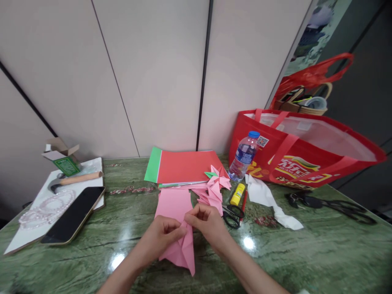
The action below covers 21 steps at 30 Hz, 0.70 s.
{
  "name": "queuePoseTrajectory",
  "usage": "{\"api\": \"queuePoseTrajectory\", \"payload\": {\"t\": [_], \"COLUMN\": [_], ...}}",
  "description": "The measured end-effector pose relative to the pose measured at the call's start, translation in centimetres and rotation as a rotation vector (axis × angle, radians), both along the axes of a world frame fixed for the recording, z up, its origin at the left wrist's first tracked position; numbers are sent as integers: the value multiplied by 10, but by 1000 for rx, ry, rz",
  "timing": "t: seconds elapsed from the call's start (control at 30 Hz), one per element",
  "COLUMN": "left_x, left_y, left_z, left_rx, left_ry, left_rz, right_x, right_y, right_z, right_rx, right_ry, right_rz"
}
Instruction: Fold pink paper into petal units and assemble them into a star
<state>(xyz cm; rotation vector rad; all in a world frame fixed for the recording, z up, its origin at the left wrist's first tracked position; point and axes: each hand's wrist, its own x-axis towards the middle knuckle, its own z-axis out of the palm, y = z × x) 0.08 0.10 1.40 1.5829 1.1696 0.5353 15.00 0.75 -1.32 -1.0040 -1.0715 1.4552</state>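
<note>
Both hands are at a creased sheet of pink paper (181, 254) over the front middle of the table. My left hand (163, 234) pinches it near its upper part with thumb and fingers closed. Close beside, my right hand (206, 222) holds the paper's upper edge between thumb and fingertips. The lower part of the paper flares out in folds and points downward. Behind the hands lies a flat pink sheet (174, 201). To its right are folded pink paper pieces (214, 194), with a pink paper flower (219, 179) that has a green tip.
Red paper (188, 165) lies at the back. On the right are a glue stick (237, 194), scissors (232, 218), a red pencil (244, 204), a water bottle (243, 157), tissue (266, 196), sunglasses (315, 201) and a red bag (284, 151). A phone (75, 216) and hammer-like tool (78, 179) lie left.
</note>
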Motion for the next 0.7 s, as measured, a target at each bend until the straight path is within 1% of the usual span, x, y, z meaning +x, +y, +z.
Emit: {"api": "queuePoseTrajectory", "payload": {"t": [0.1,0.2,0.37,0.5,0.57,0.63,0.7], "left_x": [-1,-1,-1,-1,-2,-4,-5], "left_y": [0,-1,-3,-3,-3,-2,-1], "left_z": [-3,-3,-3,-5,-5,-5,-4], "left_rx": [-37,-69,-121,-163,-187,-214,-239], "left_ry": [39,34,-29,-108,-162,-198,-211], "left_rz": [33,70,20,41,77,117,136], "right_x": [-2,-3,-1,0,-1,-2,-2], "right_y": [-1,-1,1,2,2,1,1], "right_z": [-2,-4,-3,-4,-4,-5,-5], "right_rx": [-24,-33,2,40,90,130,131], "right_ry": [-14,-9,-64,-15,-17,-65,-103], "right_rz": [-18,-21,-56,-79,-51,7,53]}}
